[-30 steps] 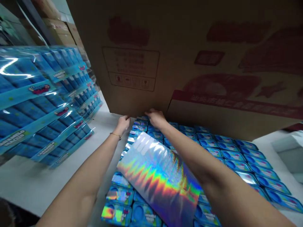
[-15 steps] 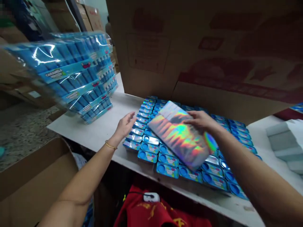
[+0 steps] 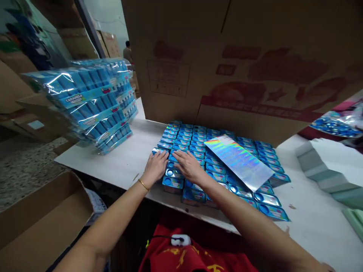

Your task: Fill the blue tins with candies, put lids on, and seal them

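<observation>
Rows of small blue tins (image 3: 214,167) with printed lids stand packed together on the white table. My left hand (image 3: 155,166) rests at the left end of the rows, fingers stretched over the outermost tins. Close beside it, my right hand (image 3: 188,166) lies on the tin tops with its fingers spread, pointing toward the left hand. Neither hand has anything lifted. A shiny rainbow-silver flat sheet (image 3: 239,161), perhaps a sleeve, lies slantwise across the tins to the right of my right hand.
A large cardboard box (image 3: 176,102) forms a wall behind the tins. Stacked clear-wrapped blue display packs (image 3: 93,105) stand at the table's left. Folded pale card (image 3: 329,166) lies at right. An open carton (image 3: 42,219) sits below left. A person (image 3: 127,52) is far back.
My right hand has let go of the shiny sheet, which now lies on the tins, and has moved left next to my left hand. My left hand has come down onto the tins.
</observation>
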`<action>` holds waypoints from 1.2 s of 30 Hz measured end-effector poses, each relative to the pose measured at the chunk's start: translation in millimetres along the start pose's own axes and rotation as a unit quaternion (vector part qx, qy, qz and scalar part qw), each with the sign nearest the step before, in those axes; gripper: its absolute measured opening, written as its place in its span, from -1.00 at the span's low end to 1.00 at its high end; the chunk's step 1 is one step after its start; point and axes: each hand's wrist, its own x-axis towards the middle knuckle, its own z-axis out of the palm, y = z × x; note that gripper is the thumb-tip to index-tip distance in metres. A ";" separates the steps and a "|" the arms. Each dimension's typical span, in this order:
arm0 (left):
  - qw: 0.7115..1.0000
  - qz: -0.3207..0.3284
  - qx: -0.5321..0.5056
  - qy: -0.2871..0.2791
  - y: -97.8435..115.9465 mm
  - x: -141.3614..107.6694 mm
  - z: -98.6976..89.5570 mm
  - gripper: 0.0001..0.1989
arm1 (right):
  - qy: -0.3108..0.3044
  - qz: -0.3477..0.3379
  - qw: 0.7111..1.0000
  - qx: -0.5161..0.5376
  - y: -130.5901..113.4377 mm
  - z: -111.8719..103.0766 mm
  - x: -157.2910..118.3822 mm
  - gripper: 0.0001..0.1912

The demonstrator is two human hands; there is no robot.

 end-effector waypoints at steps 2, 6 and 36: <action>1.000 -0.011 0.013 0.007 -7.8 -1.3 0.1 -0.57 | -0.005 0.017 1.000 -0.013 4.8 7.2 20.1 -0.52; 0.999 -0.007 0.033 0.021 -16.3 -0.7 -1.1 -0.56 | -0.001 0.055 0.997 -0.058 16.6 24.6 71.3 -0.46; 0.997 -0.022 0.070 -0.004 -126.2 -12.2 -13.9 -0.51 | -0.091 0.087 0.991 -0.040 92.5 28.4 219.7 0.20</action>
